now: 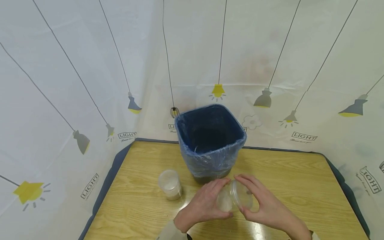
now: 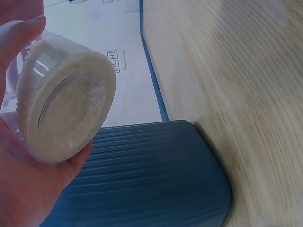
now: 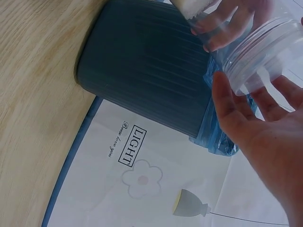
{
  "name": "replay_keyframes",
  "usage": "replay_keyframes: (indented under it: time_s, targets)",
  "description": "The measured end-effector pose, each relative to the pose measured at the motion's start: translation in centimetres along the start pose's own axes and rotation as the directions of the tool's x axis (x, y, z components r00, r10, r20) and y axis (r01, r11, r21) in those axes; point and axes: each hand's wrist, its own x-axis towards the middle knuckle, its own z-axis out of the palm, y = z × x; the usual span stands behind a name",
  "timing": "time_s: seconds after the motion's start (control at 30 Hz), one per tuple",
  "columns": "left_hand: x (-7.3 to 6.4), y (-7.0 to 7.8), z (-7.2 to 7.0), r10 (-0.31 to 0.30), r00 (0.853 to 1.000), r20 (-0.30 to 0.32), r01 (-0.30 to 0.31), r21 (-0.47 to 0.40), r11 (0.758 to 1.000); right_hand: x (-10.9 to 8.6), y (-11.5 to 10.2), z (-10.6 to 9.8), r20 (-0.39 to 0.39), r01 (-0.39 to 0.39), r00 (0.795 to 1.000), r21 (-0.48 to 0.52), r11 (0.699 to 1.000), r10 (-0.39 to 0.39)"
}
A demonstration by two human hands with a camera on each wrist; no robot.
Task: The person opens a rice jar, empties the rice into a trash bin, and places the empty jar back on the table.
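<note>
A pale wall sheet (image 1: 324, 60) printed with hanging lamps rises behind a wooden table (image 1: 126, 193), and a bin (image 2: 151, 175) lined with a blue bag (image 1: 211, 161) stands at the centre of the head view. Below it, low in the frame and right of centre, a clear jar (image 2: 68, 113) of pale grainy stuff is held tipped over, its long axis running roughly from hand to hand. The left hand (image 1: 205, 203) grips the body; the right hand (image 1: 267, 206) holds the clear lid (image 3: 253, 68) at the other end, so the lid is nearer the right hand. I cannot tell whether lid and jar are apart. The bin's mouth lies up and slightly left of them. A second jar (image 1: 170, 185) stands upright, lower left of the bin
</note>
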Motion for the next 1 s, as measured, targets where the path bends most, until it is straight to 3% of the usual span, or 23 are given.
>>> replay_keyframes:
  time_s: [0.37, 0.5, 0.6, 0.67, 0.77, 1.0]
  targets:
    - [0.0, -0.1, 0.0, -0.019, 1.0, 0.024, 0.02, -0.056, 0.998, -0.1, 0.1, 0.0, 0.051, 0.03, 0.998, 0.052, 0.998, -0.032]
    - [0.1, -0.1, 0.3, -0.021, 0.999, -0.05, 0.02, -0.026, 0.999, 0.0, -0.4, 0.2, 0.042, -0.129, 0.991, 0.07, 0.989, 0.126]
    - [0.1, 0.1, 0.7, -0.021, 0.99, -0.139, 0.026, 0.029, 0.999, 0.2, -0.9, 0.5, 0.022, -0.296, 0.955, 0.1, 0.95, 0.296]
    - [0.1, 0.3, 0.8, -0.02, 0.982, -0.189, 0.035, 0.075, 0.997, 0.4, -1.1, 0.7, 0.007, -0.358, 0.933, 0.11, 0.927, 0.359]
    - [0.1, 0.6, 1.0, -0.014, 0.973, -0.231, 0.046, 0.131, 0.99, 0.4, -1.3, 1.0, -0.007, -0.389, 0.92, 0.092, 0.917, 0.391]
    - [0.1, 0.5, 1.3, 0.015, 0.968, -0.252, 0.028, 0.167, 0.986, 0.4, -1.2, 1.2, -0.053, -0.345, 0.935, 0.101, 0.933, 0.351]
